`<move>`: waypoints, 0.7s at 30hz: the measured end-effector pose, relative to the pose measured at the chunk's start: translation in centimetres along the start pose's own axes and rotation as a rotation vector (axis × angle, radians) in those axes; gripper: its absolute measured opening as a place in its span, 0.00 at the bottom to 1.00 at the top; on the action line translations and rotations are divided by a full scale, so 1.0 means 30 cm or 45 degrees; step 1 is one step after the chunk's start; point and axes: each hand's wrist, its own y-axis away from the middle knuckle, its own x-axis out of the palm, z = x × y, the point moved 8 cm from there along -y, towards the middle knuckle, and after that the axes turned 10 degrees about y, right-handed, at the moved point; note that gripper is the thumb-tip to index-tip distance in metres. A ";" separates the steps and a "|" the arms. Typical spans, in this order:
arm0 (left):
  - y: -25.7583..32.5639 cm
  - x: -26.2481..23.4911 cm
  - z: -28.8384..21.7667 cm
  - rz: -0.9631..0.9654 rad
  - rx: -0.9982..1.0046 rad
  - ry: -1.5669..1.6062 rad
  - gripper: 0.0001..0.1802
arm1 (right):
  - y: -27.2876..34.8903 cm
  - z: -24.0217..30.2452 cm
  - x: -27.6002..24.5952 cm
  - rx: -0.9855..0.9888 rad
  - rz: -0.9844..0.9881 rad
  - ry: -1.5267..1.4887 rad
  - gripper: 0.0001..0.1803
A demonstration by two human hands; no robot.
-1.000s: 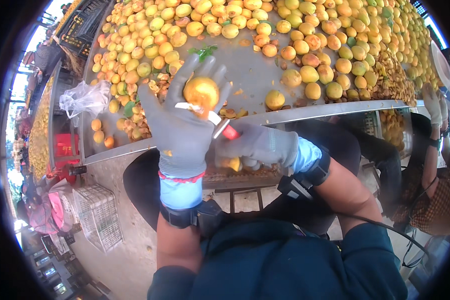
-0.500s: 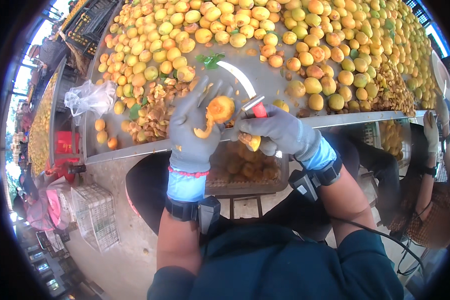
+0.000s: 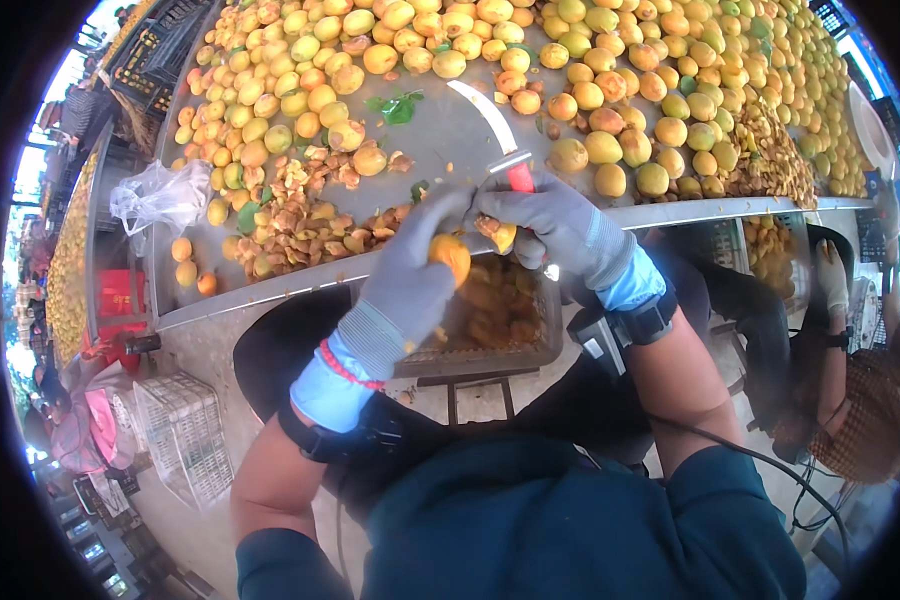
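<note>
My left hand (image 3: 410, 255), in a grey glove, is closed round an orange fruit (image 3: 450, 258), most of which is hidden behind the fingers. Its fingertips reach up to my right hand (image 3: 555, 225), also gloved. The right fist grips a curved knife (image 3: 495, 118) by its red handle, blade pointing up and away over the table. A piece of yellow fruit with brown skin (image 3: 496, 234) shows at the right hand's fingers. Below both hands stands a crate (image 3: 470, 362) with peeled-looking fruit inside, between my knees.
A metal table (image 3: 430, 130) bears many yellow-orange fruits (image 3: 270, 95) and a heap of peelings (image 3: 315, 220). A clear plastic bag (image 3: 165, 197) lies at its left end. White baskets (image 3: 185, 435) stand on the floor at left; another gloved person (image 3: 832, 275) sits at right.
My left hand has turned toward the right one, its fingers curling over the fruit. The strip of peel that hung from the fruit is no longer seen. The knife stays in my right hand.
</note>
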 end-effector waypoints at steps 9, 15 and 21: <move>-0.023 -0.082 0.054 -0.170 -0.027 1.180 0.37 | 0.037 -0.077 0.134 0.257 0.049 0.121 0.14; 0.024 -0.072 0.037 -0.158 0.071 0.333 0.28 | 0.075 -0.083 0.140 0.116 -0.051 -0.165 0.14; 0.103 -0.066 0.042 -0.220 -0.324 0.931 0.28 | 0.069 -0.024 0.162 -0.016 -0.225 -0.195 0.12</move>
